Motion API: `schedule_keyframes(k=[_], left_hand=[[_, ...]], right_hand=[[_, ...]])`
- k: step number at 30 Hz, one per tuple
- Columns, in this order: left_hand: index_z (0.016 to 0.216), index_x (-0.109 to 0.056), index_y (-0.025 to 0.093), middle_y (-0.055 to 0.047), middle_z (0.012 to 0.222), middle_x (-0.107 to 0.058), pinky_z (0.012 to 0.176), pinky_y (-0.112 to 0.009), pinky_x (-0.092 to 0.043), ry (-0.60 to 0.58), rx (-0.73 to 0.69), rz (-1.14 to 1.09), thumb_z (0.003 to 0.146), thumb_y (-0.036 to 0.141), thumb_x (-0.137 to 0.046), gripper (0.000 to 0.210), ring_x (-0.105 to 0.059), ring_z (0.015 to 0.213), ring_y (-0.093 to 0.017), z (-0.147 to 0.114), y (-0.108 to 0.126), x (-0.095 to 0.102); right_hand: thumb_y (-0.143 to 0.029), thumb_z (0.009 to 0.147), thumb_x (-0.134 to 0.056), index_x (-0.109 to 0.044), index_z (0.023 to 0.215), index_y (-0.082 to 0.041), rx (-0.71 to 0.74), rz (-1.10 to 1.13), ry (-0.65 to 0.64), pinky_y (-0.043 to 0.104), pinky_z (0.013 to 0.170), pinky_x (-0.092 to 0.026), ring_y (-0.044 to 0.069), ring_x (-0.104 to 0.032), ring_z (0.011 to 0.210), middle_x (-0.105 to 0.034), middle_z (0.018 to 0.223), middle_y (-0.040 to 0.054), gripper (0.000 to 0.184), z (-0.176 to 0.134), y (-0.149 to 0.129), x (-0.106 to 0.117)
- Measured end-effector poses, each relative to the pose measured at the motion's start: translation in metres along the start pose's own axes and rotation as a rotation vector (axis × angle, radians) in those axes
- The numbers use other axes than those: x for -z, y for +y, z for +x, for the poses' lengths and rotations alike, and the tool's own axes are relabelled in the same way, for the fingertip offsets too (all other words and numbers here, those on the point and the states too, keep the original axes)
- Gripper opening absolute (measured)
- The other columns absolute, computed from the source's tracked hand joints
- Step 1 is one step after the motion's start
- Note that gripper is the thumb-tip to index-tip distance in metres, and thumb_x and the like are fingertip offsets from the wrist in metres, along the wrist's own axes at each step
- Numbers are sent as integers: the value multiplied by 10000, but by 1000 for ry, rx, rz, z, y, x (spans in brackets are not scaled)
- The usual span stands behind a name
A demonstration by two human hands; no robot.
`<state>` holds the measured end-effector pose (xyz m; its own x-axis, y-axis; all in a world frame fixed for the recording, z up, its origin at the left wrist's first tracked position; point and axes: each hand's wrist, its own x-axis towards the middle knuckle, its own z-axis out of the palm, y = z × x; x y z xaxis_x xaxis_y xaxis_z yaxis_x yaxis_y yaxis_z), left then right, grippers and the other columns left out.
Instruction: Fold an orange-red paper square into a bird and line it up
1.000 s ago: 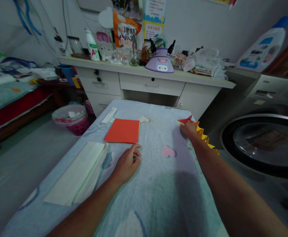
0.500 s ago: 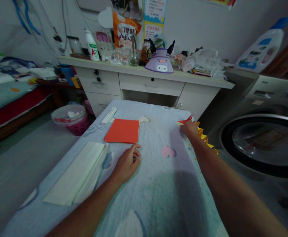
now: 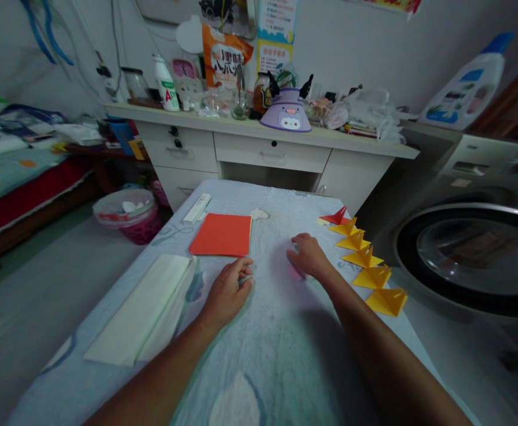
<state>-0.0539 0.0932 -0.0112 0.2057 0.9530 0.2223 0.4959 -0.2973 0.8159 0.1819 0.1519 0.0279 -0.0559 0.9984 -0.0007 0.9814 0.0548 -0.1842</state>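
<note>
My left hand [image 3: 230, 291] rests on the table by the near edge of a stack of square orange-red paper [image 3: 221, 235]. Its fingers are loosely bent with the thumb apart, and it holds nothing. Over the middle of the table, my right hand [image 3: 307, 255] is empty, with thumb and forefinger apart. A red folded-paper piece [image 3: 337, 218] with upright points stands along the table's right side. Several yellow folded-paper pieces [image 3: 372, 275] of like shape run in a row from it toward me.
A pale folded sheet [image 3: 146, 307] lies on the left of the cloth-covered table [image 3: 268, 355], and a narrow white box [image 3: 196, 208] lies at the far left. Beyond are a cluttered white desk [image 3: 259, 142], a pink bin [image 3: 128, 216] and a washing machine [image 3: 476, 225].
My right hand has let go of the red folded piece and moved left and nearer to me, uncovering the yellow row. My left hand has barely moved.
</note>
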Motion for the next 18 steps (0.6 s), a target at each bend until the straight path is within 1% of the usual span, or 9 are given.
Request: schedule_keyframes(k=[3, 5, 8, 11, 14, 18], left_hand=[[1125, -575, 188, -64, 1016, -648, 885, -377, -500, 62, -12, 35, 799, 174, -535, 328, -613, 939, -201, 1, 0, 3], [1110, -584, 190, -66, 1046, -650, 898, -387, -494, 87, -31, 62, 803, 165, -534, 312, -607, 956, -207, 2, 1, 6], [1082, -591, 199, -64, 1075, -647, 913, -396, -486, 100, -54, 99, 807, 156, -530, 284, -600, 981, -216, 3, 4, 7], [1057, -595, 204, -61, 1064, -647, 932, -402, -474, 92, -80, 141, 801, 153, -537, 268, -590, 1023, -232, 3, 6, 6], [1019, -595, 201, -61, 1038, -648, 937, -406, -461, 78, -108, 181, 794, 138, -534, 241, -579, 1038, -243, 3, 6, 6], [940, -588, 198, -63, 987, -642, 916, -405, -449, 72, -112, 227, 785, 121, -524, 184, -573, 1002, -249, 5, 2, 5]], right_hand=[[-348, 857, -560, -639, 1190, -172, 91, 9, -45, 370, 975, -424, 272, -546, 1159, -562, 1324, 135, 384, -19, -17, -3], [-350, 846, -577, -632, 1203, -177, 125, 12, -71, 394, 983, -420, 284, -533, 1178, -554, 1342, 136, 400, -32, -24, -6], [-339, 843, -589, -538, 1336, -175, 151, 9, -93, 451, 1024, -386, 322, -442, 1292, -464, 1452, 155, 522, -49, -27, -9], [-336, 866, -567, -505, 1374, -181, 151, 6, -112, 492, 1058, -346, 337, -392, 1341, -433, 1488, 149, 535, -61, -28, -13], [-334, 887, -541, -511, 1370, -174, 141, 8, -70, 491, 1079, -317, 330, -384, 1347, -435, 1491, 140, 510, -68, -27, -19], [-331, 914, -498, -531, 1350, -185, 159, 28, 38, 466, 1094, -290, 300, -397, 1332, -460, 1472, 129, 461, -73, -25, -29]])
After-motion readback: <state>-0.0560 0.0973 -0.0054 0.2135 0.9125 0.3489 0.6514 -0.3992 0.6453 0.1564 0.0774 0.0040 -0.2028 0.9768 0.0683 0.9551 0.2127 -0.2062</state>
